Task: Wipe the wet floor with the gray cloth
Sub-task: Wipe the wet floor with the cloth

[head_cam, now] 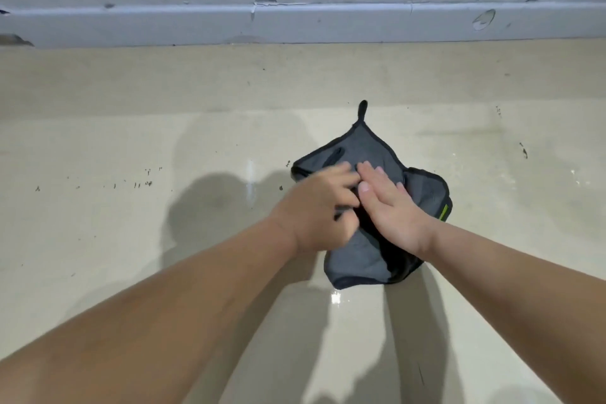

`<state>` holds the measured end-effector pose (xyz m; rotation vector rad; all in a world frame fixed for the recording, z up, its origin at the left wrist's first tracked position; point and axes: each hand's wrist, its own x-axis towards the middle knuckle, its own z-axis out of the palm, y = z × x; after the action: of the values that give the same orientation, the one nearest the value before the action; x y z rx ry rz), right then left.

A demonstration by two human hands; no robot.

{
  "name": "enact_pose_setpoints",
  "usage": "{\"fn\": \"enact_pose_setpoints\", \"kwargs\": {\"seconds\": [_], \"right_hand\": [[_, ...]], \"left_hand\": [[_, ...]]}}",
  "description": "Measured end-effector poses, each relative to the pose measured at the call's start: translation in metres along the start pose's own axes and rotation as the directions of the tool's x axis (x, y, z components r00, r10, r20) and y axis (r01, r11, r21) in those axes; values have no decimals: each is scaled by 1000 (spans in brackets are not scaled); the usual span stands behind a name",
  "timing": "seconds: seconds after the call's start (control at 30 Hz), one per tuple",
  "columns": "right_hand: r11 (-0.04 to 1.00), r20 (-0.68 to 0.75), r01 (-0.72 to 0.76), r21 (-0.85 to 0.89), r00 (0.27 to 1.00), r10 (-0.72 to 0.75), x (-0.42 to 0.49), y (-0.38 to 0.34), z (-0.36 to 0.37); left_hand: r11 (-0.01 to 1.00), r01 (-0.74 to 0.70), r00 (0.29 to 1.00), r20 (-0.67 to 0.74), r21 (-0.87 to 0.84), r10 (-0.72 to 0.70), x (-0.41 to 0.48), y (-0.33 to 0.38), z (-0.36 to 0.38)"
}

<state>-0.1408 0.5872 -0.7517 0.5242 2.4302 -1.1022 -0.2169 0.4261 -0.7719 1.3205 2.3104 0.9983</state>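
A gray cloth (pixel 360 259) with dark edging, a hanging loop at its far corner and a small green tag on its right side lies crumpled on the beige tiled floor (pixel 164 141). My left hand (pixel 314 207) rests on the cloth's left part with fingers curled into the fabric. My right hand (pixel 390 207) lies flat on the cloth's middle, fingers together and pointing up-left, pressing it down. The floor around the cloth shines with wet patches and reflections, mostly in front of and to the left of the cloth.
A scuffed white wall with a baseboard (pixel 295 23) runs across the top, a short way beyond the cloth. Small dark specks (pixel 144 182) dot the floor to the left, and a few marks (pixel 523 151) lie to the right.
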Motion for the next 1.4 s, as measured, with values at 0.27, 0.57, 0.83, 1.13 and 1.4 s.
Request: {"fn": "enact_pose_setpoints", "kwargs": {"seconds": [0.27,0.57,0.83,1.13,1.4], "right_hand": [[916,-98,-310,-255,951,294,3,51,-46],[892,-47,-45,-451,999,27,-59,49,41],[736,291,329,-592,938,-186,-106,89,22],[874,-45,-176,-452,984,174,-1,67,-47],[861,-298,-484,-158,854,426,97,22,-94]], "left_hand": [[775,276,880,175,569,-442,31,9,-8],[761,371,789,252,532,-560,41,-5,-14],[675,306,852,124,672,-509,40,2,9],[611,443,719,146,656,-679,21,-16,-20],[630,386,709,220,674,-670,22,-19,-30]]}}
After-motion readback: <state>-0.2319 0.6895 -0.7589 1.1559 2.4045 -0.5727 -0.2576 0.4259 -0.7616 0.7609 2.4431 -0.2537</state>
